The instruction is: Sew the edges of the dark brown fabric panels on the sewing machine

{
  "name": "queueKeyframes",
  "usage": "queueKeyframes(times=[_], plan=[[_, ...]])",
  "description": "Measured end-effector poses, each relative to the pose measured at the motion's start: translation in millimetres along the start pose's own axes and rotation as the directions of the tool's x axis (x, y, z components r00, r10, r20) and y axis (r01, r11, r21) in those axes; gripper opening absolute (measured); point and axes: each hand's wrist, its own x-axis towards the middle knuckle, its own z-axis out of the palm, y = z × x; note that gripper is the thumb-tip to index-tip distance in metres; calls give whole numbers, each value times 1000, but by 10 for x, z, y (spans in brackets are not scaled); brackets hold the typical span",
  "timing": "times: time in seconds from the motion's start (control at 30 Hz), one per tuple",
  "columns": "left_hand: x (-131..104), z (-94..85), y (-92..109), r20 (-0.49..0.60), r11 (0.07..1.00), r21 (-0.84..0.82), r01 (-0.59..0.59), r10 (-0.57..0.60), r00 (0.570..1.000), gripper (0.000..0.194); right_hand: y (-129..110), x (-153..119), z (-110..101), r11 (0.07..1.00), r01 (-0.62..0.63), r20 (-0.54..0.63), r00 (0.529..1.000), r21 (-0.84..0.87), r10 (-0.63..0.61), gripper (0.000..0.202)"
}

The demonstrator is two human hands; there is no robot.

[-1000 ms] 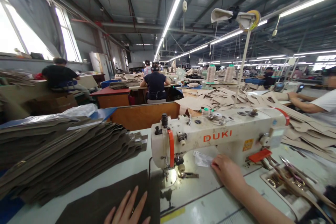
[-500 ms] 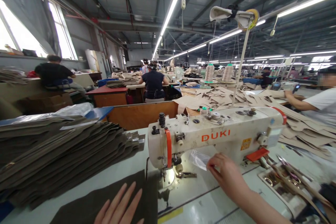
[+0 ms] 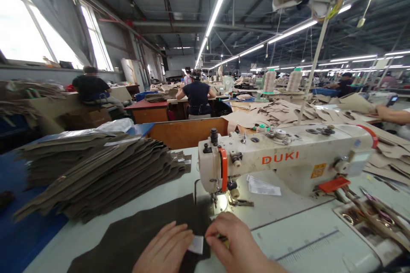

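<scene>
At the bottom edge of the head view, both forearms are cut off by the frame, and the fingertips of the right hand [image 3: 235, 243] curl out of sight, so its exact grip is hard to make out. A small white label [image 3: 196, 244] sits between the two hands, pinched at its right edge by the right hand, while the left hand [image 3: 165, 249] lies flat with fingers together, its fingertips touching the label's left edge. The label rests on the right end of a dark fabric piece [image 3: 137, 239], whose long axis runs from lower left toward the needle of the sewing machine [image 3: 282, 160] on the tabletop [image 3: 288, 230]. A fabric stack [image 3: 96, 172] lies well to the left.
</scene>
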Motion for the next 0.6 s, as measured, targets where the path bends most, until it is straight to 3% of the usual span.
queueKeyframes(times=[0.07, 0.13, 0.23, 0.3, 0.5, 0.6], plan=[[-7, 10, -96, -41, 990, 7, 138, -137, 990, 30, 68, -33, 24, 997, 71, -42, 996, -35, -73, 18], [-9, 63, -170, -29, 984, 22, 177, -176, 984, 29, 165, -75, 97, 974, 203, 11, 979, -103, -203, 21], [-38, 206, -239, 80, 997, 36, 66, -68, 994, 26, 327, -128, 250, 854, 459, 203, 885, -245, -418, 26], [-61, 300, -256, 154, 1000, 21, 2, -6, 988, 27, 405, -149, 320, 767, 550, 291, 833, -330, -471, 34], [22, 392, -164, 335, 992, -128, 13, 31, 942, 31, 417, -166, 320, 712, 572, 335, 819, -407, -466, 36], [48, 398, -87, 355, 988, -154, 24, 33, 934, 32, 408, -171, 324, 713, 566, 314, 824, -415, -472, 37]])
